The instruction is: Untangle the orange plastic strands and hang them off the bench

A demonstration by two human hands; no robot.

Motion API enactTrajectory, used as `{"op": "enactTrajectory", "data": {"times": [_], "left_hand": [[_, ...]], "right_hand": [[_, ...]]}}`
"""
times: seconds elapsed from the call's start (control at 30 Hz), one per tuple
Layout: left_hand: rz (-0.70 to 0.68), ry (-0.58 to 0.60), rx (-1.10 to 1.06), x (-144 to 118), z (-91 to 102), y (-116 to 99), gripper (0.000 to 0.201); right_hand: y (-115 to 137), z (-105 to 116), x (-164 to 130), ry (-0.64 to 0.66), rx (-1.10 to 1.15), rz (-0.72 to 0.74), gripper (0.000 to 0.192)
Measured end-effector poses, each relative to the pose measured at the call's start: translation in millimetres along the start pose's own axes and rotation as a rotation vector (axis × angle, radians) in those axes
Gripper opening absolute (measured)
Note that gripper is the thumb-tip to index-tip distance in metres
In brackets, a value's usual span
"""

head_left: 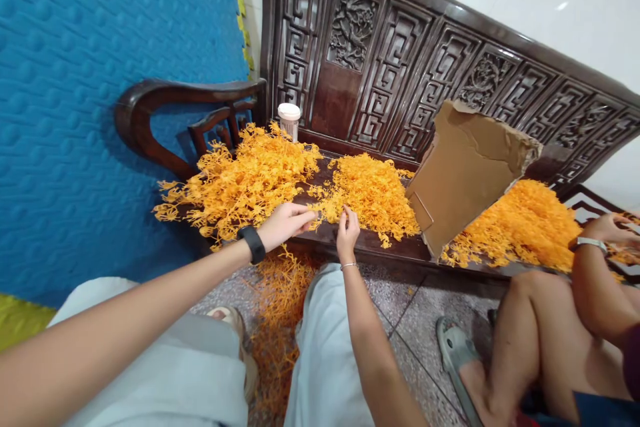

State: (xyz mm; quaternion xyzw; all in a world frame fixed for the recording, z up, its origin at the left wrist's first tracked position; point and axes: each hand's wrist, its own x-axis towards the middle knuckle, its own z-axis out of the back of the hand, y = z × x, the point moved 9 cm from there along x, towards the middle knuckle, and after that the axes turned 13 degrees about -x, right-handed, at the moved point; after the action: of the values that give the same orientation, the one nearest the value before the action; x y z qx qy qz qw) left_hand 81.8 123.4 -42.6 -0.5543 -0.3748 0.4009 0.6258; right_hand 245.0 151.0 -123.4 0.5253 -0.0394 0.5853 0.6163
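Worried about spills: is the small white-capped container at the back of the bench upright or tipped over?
Upright. The container stands on the bench beside the orange pile, its white cap on top.

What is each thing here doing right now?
left hand: fingers pinched on an orange piece at the bench edge.
right hand: fingertips pinching orange bits.
orange plastic pieces: heaped in piles on the bench; some spilled on the floor.
cardboard sheet: torn, propped tilted between piles.
white-capped jar: upright, cap on.
wooden bench: seat mostly covered.
other person's hand: resting on the far pile.
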Motion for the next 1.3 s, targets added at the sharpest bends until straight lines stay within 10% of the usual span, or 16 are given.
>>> {"op": "enactTrajectory", "data": {"times": [0.3,0.6,1.3], "left_hand": [[-0.219,0.112,0.405,2.1,-19.2,-12.7,0.029],[-0.186,0.002,0.514,4.2,-4.2,-13.2,0.03],[-0.199,-0.204,0.738,4.9,19.5,-24.7,0.035]], "right_hand": [[-7.6,3.8,-0.5,-0.053,-0.019,-0.055,0.034],[-7.4,8.9,-1.3,-0.084,0.064,-0.121,0.054],[3.4,1.2,-1.6,0.047,0.02,0.026,0.027]]}}
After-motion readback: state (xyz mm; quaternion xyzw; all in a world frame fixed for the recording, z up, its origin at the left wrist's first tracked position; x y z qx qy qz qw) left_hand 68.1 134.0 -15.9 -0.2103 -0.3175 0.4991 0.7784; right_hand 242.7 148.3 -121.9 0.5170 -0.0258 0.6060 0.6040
